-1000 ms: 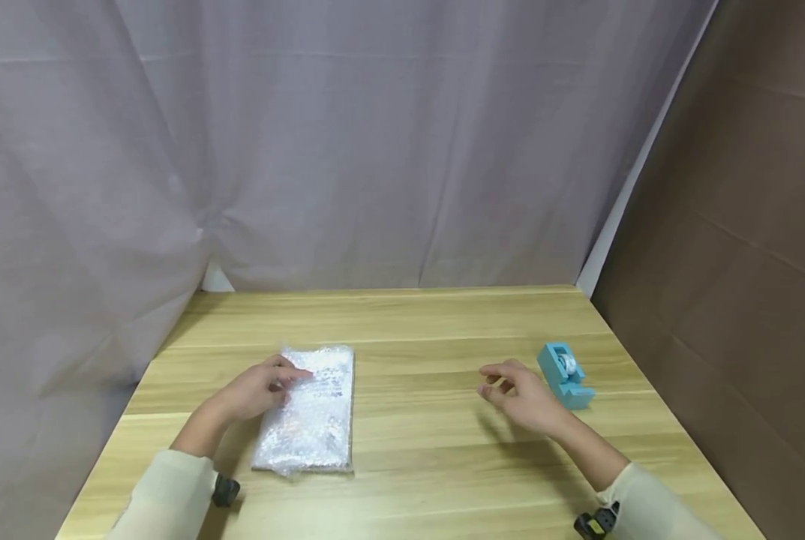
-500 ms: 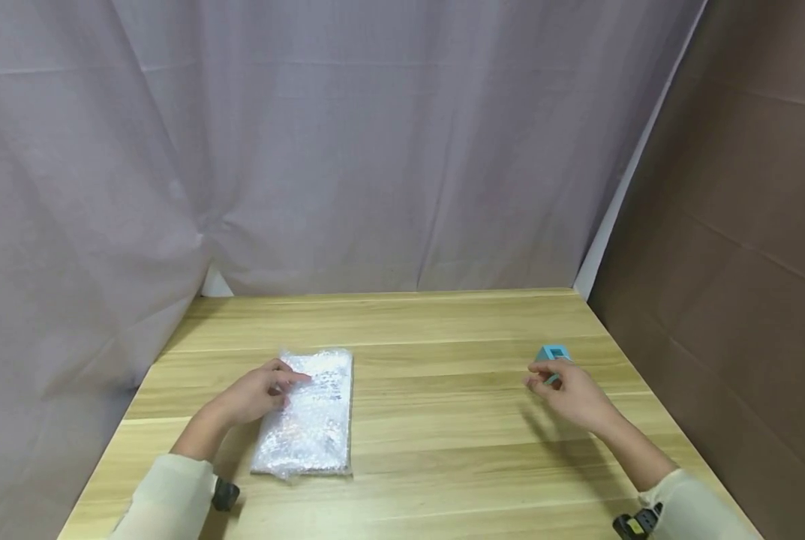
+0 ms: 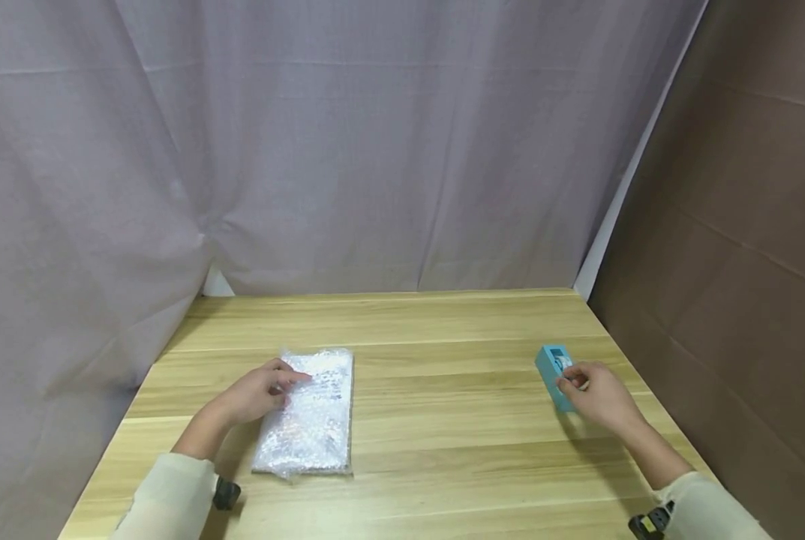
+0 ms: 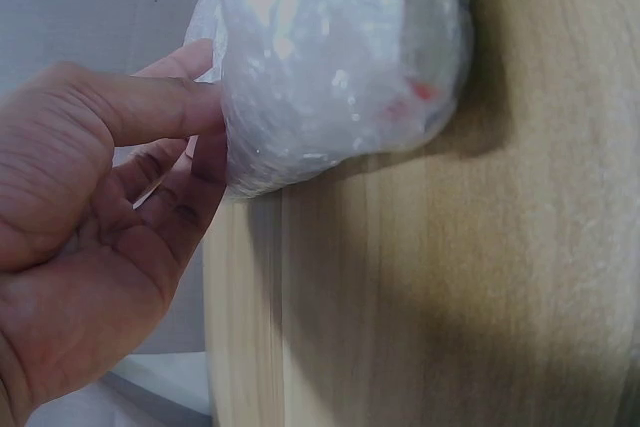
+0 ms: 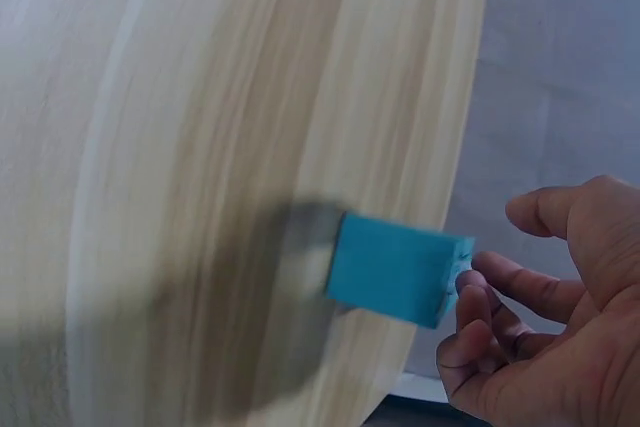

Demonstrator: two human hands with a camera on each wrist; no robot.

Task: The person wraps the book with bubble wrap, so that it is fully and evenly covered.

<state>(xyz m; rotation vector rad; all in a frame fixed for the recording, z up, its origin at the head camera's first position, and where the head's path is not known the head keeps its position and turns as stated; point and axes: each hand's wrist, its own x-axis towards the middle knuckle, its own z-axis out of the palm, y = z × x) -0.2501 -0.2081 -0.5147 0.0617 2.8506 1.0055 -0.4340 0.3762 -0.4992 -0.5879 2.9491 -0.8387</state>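
A flat package in bubble wrap (image 3: 317, 431) lies on the left part of the table, its contents blurred by the plastic. My left hand (image 3: 260, 394) rests on its upper left side. In the left wrist view, the fingertips (image 4: 205, 102) touch the package's bubble-wrap surface (image 4: 330, 77). To the right stands a blue tape dispenser (image 3: 551, 371) with a roll of clear tape, partly hidden by my right hand (image 3: 598, 394). From the right wrist view, my fingers are at the end of the dispenser (image 5: 390, 267), the thumb held apart; no tape shows between them.
The wood-grain table (image 3: 436, 435) reaches back to a grey curtain (image 3: 388, 150). A brown panel (image 3: 733, 262) stands along the right side. Both wrists wear black devices, one of them the left wrist device (image 3: 226, 493).
My right hand has moved right and reached the tape dispenser, with its fingers over the tape end. The left hand has stayed on the bubble-wrapped package.
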